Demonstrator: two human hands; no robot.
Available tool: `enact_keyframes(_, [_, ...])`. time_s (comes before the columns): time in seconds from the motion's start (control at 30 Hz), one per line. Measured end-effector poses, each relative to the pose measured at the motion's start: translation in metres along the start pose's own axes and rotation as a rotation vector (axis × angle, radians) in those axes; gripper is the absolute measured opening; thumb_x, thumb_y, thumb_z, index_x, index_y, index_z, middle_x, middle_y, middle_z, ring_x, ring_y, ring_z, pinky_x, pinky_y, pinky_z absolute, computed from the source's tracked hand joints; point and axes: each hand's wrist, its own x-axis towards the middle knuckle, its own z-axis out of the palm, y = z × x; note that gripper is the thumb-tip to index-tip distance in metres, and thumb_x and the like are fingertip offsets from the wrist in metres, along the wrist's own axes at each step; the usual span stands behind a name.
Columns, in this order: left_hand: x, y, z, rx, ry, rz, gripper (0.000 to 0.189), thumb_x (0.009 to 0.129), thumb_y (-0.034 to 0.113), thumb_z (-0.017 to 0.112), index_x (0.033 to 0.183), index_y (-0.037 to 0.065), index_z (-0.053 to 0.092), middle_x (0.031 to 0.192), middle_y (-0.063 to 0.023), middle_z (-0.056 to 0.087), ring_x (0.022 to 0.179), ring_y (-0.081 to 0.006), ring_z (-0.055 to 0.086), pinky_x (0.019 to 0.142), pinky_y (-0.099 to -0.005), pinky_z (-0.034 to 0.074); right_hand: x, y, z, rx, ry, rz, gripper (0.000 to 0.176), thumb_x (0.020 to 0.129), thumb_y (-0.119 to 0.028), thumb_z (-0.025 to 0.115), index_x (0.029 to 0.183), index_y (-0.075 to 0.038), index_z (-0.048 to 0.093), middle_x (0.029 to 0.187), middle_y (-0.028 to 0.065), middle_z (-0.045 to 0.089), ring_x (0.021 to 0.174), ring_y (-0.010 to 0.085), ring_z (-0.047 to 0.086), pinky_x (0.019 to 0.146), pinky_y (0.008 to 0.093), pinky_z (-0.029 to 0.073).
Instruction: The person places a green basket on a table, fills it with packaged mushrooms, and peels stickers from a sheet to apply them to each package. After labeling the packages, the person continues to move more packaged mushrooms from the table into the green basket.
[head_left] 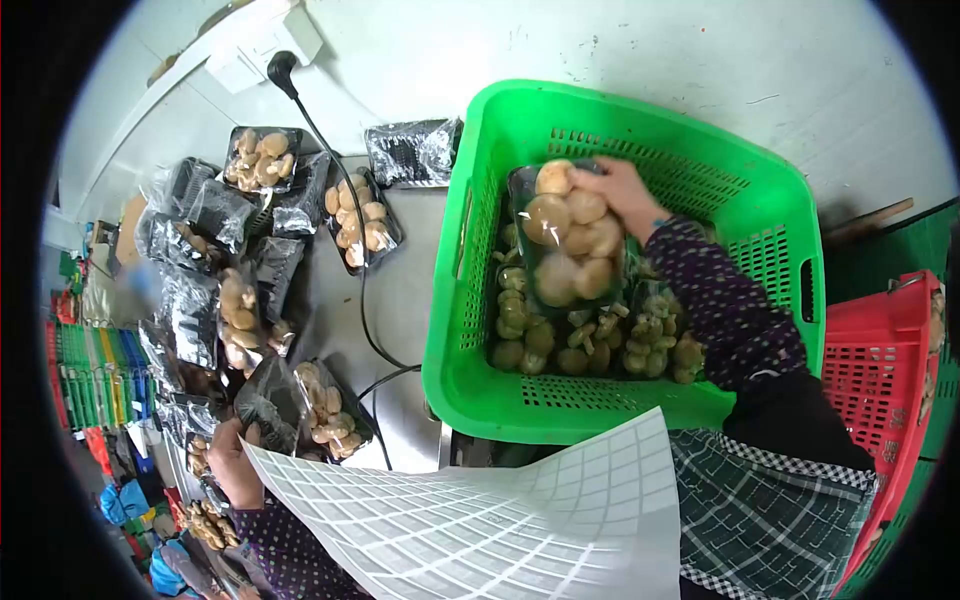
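Note:
Over the green basket [630, 425], my right hand [622, 192] grips the upper edge of a wrapped black tray of mushrooms [575, 235]. More mushroom packs [600, 345] lie beneath it in the basket. At the lower left, my left hand [236, 465] has its fingers curled at the edge of a sheet of white labels [480, 520], beside a film-wrapped black tray [272, 405]. What its fingers hold is partly hidden. The label sheet hangs curved across the front, below the basket.
A heap of wrapped black trays [190, 310], some with mushrooms, covers the left of the metal table [400, 290]. A black cable [350, 200] runs from a wall plug across it. At the right stands a red crate [865, 390]. Colored crates [105, 375] are at the far left.

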Motion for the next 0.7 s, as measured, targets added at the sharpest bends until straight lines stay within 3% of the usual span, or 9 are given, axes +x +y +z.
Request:
enact_keyframes(0.17, [0.02, 0.163, -0.063, -0.133, 0.018, 0.095, 0.02, 0.073, -0.004, 0.061, 0.092, -0.007, 0.061, 0.091, -0.0159, 0.062, 0.075, -0.0257, 0.061, 0.067, -0.0298, 0.046, 0.061, 0.109, 0.007, 0.106, 0.131, 0.013, 0.05, 0.077, -0.03, 0.075, 0.106, 0.008, 0.062, 0.098, 0.0135, 0.065, 0.087, 0.0172, 0.062, 0.077, 0.0288, 0.05])
enact_keyframes(0.3, [0.012, 0.24, -0.063, 0.168, 0.224, 0.632, 0.029, 0.066, 0.0, 0.072, 0.093, -0.006, 0.064, 0.1, -0.0178, 0.063, 0.083, -0.0312, 0.061, 0.072, -0.0367, 0.051, 0.087, 0.146, 0.004, -0.127, 0.434, -0.125, 0.055, 0.078, -0.036, 0.074, 0.104, 0.009, 0.06, 0.091, 0.0164, 0.064, 0.08, 0.0186, 0.062, 0.068, 0.0283, 0.05])
enact_keyframes(0.37, [0.022, 0.276, -0.05, 0.216, 0.346, 0.9, 0.031, 0.065, 0.003, 0.074, 0.094, -0.003, 0.065, 0.099, -0.0179, 0.062, 0.083, -0.0327, 0.061, 0.067, -0.038, 0.052, 0.068, 0.092, 0.001, -0.795, 0.154, 0.119, 0.054, 0.078, -0.038, 0.073, 0.097, 0.011, 0.061, 0.086, 0.0203, 0.065, 0.077, 0.0179, 0.063, 0.066, 0.0285, 0.049])
enact_keyframes(0.4, [0.028, 0.291, -0.041, 0.221, 0.394, 0.99, 0.03, 0.066, 0.003, 0.072, 0.094, -0.004, 0.065, 0.099, -0.0185, 0.062, 0.083, -0.0326, 0.061, 0.066, -0.0381, 0.052, 0.057, 0.079, 0.0, -0.76, 0.206, -0.023, 0.067, 0.076, -0.052, 0.069, 0.083, 0.013, 0.058, 0.067, 0.0226, 0.06, 0.062, 0.0246, 0.062, 0.058, 0.0397, 0.049])
enact_keyframes(0.43, [0.033, 0.306, -0.033, 0.278, 0.433, 1.085, 0.028, 0.069, 0.004, 0.067, 0.096, -0.004, 0.065, 0.1, -0.0204, 0.061, 0.083, -0.0328, 0.061, 0.067, -0.0384, 0.053, 0.06, 0.082, -0.009, -0.534, 0.21, -0.363, 0.074, 0.078, -0.058, 0.064, 0.09, 0.015, 0.057, 0.078, 0.024, 0.061, 0.072, 0.025, 0.063, 0.065, 0.037, 0.05])
enact_keyframes(0.47, [0.039, 0.316, -0.019, 0.284, 0.472, 1.153, 0.03, 0.071, 0.006, 0.063, 0.099, -0.003, 0.064, 0.103, -0.0206, 0.06, 0.086, -0.0329, 0.061, 0.067, -0.0396, 0.053, 0.035, 0.051, -0.003, -0.471, 0.29, -0.335, 0.088, 0.078, -0.069, 0.055, 0.106, 0.015, 0.054, 0.092, 0.0235, 0.061, 0.086, 0.0263, 0.061, 0.076, 0.0346, 0.05])
enact_keyframes(0.53, [0.038, 0.346, 0.008, 0.384, 0.448, 1.272, 0.032, 0.075, 0.014, 0.056, 0.102, -0.003, 0.062, 0.108, -0.0214, 0.059, 0.092, -0.0341, 0.059, 0.074, -0.044, 0.05, -0.045, -0.027, -0.006, 0.363, -0.204, 0.06, 0.095, 0.079, -0.074, 0.048, 0.121, 0.011, 0.046, 0.101, 0.0194, 0.059, 0.096, 0.0263, 0.059, 0.085, 0.0345, 0.047])
enact_keyframes(0.63, [0.029, 0.384, 0.079, 0.47, 0.348, 1.498, 0.043, 0.074, 0.023, 0.052, 0.109, -0.002, 0.058, 0.113, -0.0199, 0.055, 0.099, -0.0357, 0.055, 0.08, -0.0474, 0.046, -0.073, -0.047, -0.022, 0.766, -0.286, -0.005, 0.066, 0.087, -0.06, 0.052, 0.111, 0.001, 0.055, 0.095, 0.0085, 0.061, 0.086, 0.0156, 0.059, 0.075, 0.0306, 0.049])
enact_keyframes(0.7, [0.026, 0.398, 0.144, 0.437, 0.434, 1.64, 0.044, 0.076, 0.029, 0.05, 0.104, -0.003, 0.06, 0.112, -0.0205, 0.055, 0.101, -0.0357, 0.052, 0.082, -0.051, 0.044, -0.033, 0.008, -0.06, 0.388, -0.117, -0.004, 0.039, 0.09, -0.041, 0.055, 0.097, -0.003, 0.059, 0.085, 0.0058, 0.06, 0.074, 0.0138, 0.058, 0.065, 0.0297, 0.048])
